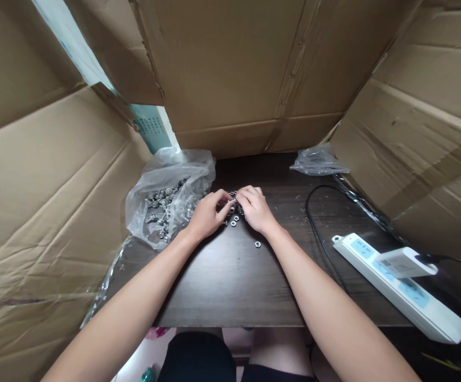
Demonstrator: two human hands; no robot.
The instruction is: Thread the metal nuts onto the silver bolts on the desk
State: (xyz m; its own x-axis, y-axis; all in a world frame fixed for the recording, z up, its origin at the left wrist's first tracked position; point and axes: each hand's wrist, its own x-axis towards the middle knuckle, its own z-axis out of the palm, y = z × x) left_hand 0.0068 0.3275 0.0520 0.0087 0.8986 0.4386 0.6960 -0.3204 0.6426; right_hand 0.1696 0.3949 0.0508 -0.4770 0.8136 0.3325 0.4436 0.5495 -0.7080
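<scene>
Work looks under way, its finished share unclear, much apparently left: the clear bag (pixel 135 212) holds metal hardware (pixel 169 204). Right of the bag, the left hand (pixel 207 212) pinches a small metal piece (pixel 234 200) between thumb and fingertip. Farther right of the bag lie loose nuts (pixel 233 223), then the right hand (pixel 254 209), fingertips gathered at the same piece; whether they clamp it, I cannot tell.

Nuts (pixel 257 244), bags (pixel 138 204), power strip (pixel 401 289) on tabletop (pixel 234 286)
</scene>
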